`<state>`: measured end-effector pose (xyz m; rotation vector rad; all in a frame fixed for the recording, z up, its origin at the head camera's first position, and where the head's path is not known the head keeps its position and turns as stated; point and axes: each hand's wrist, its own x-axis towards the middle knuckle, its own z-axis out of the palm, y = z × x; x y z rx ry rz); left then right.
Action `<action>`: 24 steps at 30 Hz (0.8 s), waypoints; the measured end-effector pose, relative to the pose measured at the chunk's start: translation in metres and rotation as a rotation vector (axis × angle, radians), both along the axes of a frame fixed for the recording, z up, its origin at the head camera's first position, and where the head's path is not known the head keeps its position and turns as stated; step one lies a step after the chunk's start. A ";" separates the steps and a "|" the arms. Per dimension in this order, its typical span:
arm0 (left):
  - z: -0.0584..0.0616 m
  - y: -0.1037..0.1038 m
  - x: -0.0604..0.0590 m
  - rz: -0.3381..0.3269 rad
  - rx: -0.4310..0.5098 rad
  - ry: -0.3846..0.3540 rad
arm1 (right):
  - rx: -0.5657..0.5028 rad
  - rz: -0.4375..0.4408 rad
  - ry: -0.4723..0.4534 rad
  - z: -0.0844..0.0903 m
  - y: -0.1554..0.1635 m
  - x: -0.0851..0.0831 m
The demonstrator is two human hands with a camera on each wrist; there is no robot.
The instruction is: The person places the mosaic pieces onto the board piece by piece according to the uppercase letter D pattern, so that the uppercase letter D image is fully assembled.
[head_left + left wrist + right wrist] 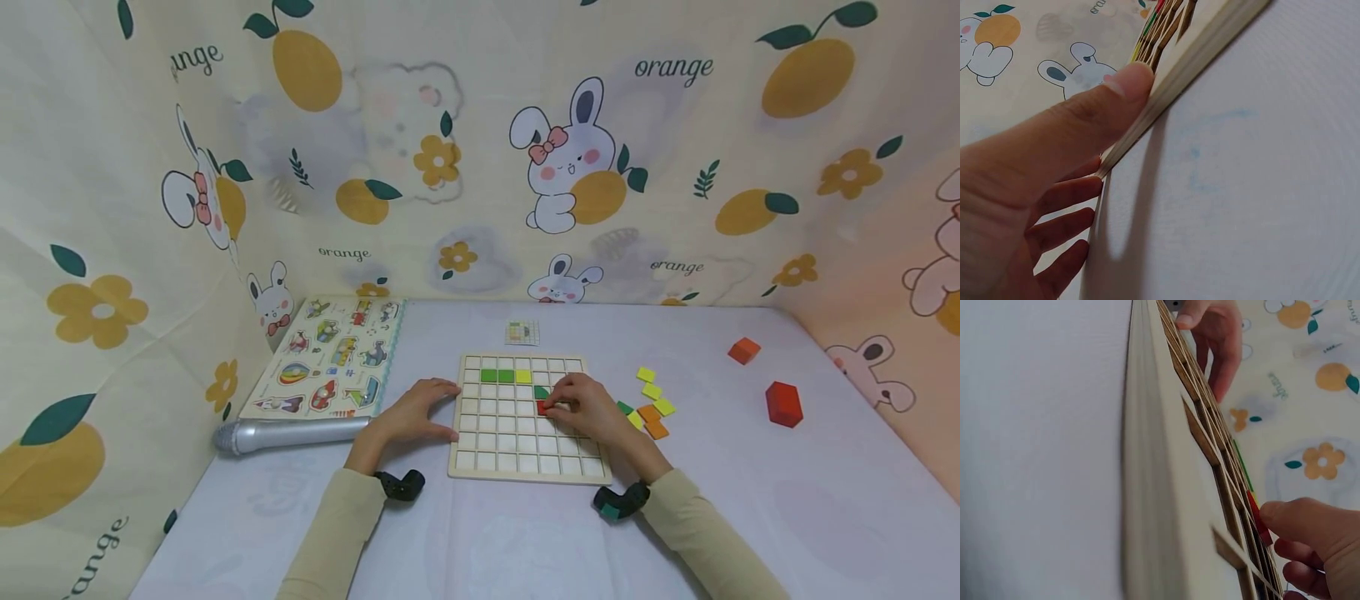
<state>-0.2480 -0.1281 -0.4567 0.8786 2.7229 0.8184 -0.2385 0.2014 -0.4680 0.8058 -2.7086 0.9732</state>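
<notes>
A light wooden grid board (528, 479) lies flat on the white table. Along its left edge rests my left hand (408, 414), thumb and fingers spread apart; in the left wrist view the thumb (1094, 112) lies against the rim. My right hand (596, 410) reaches over the board's right side and pinches a small red square tile (542, 407) at a cell, also seen in the right wrist view. Just above the red one sits a green tile (541, 392). Two green tiles (497, 376) and a yellow tile (523, 377) fill neighbouring cells in an upper row.
Right of the board lie several loose yellow, orange and green tiles (657, 428). Farther right are an orange block (744, 351) and a red block (784, 404). A small patterned card (522, 332) lies behind the board. At left are a picture board (321, 358) and a silver microphone (292, 434).
</notes>
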 end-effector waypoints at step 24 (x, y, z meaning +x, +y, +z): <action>0.000 0.001 0.001 0.012 -0.005 -0.009 | -0.013 -0.107 0.007 0.015 0.022 0.001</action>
